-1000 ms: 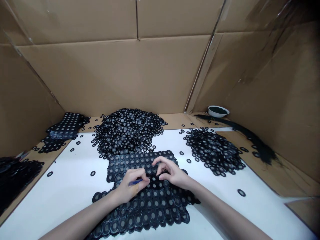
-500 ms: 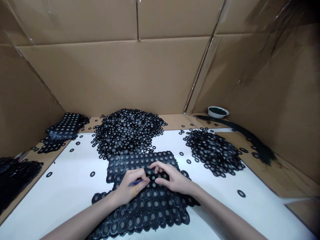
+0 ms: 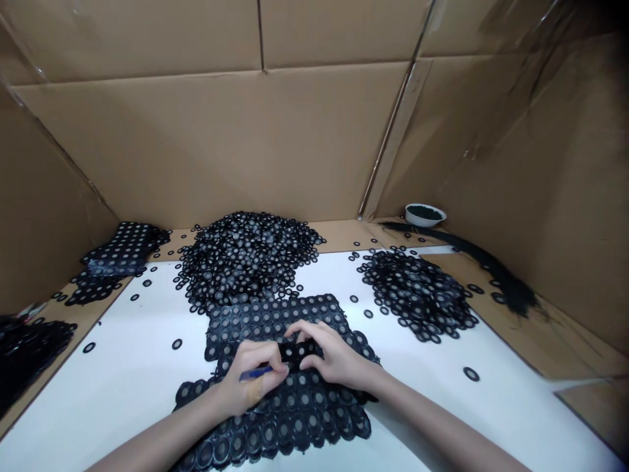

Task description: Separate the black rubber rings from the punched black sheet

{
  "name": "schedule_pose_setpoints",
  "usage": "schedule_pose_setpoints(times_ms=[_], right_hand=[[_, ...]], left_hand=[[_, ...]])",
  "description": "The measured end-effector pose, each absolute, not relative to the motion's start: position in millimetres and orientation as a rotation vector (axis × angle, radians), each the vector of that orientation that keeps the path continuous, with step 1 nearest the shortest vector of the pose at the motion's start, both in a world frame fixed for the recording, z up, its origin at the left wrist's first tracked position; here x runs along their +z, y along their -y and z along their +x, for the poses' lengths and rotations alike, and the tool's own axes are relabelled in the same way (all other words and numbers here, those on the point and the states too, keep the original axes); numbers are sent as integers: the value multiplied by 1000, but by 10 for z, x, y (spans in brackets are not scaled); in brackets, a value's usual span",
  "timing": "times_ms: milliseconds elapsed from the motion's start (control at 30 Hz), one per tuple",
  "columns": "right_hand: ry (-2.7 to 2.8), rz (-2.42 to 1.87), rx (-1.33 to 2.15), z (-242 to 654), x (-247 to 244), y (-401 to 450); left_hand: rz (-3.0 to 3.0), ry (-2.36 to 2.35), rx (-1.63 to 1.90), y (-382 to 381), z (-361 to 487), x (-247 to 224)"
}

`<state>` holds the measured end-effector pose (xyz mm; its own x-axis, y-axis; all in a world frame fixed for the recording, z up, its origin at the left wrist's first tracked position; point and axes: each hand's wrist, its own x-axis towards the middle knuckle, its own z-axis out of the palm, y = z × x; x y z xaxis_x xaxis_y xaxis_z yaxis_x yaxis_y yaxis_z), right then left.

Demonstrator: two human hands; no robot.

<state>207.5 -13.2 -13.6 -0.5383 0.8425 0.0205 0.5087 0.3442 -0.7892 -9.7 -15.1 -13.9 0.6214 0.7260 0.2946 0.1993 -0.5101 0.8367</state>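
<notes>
My left hand [image 3: 248,377] is closed around a slim blue pen-like tool [image 3: 253,373], its tip pointing right toward the rows of rings. Opposite it, my right hand [image 3: 331,357] rests with curved fingers, thumb and forefinger apart, at a dark piece of joined rings [image 3: 295,353] between the hands. Whether its fingertips pinch the edge is hard to see. Beneath both hands lie overlapping sheets of black rings with grey centres; one sheet [image 3: 275,314] is farther off and another sheet [image 3: 275,429] is nearer me.
Behind the sheets rises a large heap of loose rings [image 3: 246,255], with a smaller heap [image 3: 417,292] to the right. A white bowl [image 3: 425,216] and a dark bundle of strands [image 3: 472,255] lie back right. Stacked sheets [image 3: 120,246] sit back left. Cardboard walls [image 3: 211,137] enclose the table.
My left hand has drawn slightly left and down with the blue tool, showing more of its shaft. My right hand stays nearly in place. The whole view has shifted a little.
</notes>
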Motion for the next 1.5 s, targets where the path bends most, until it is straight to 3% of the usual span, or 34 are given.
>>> schedule_pose_setpoints(times_ms=[933,1500], right_hand=[[2264,-1032,904,2057,-150,117],[2309,-914,1123,2171,-53,41]], left_hand=[[2122,-728,634,201,45,-111],[2212,-637,808,212,15,-131]])
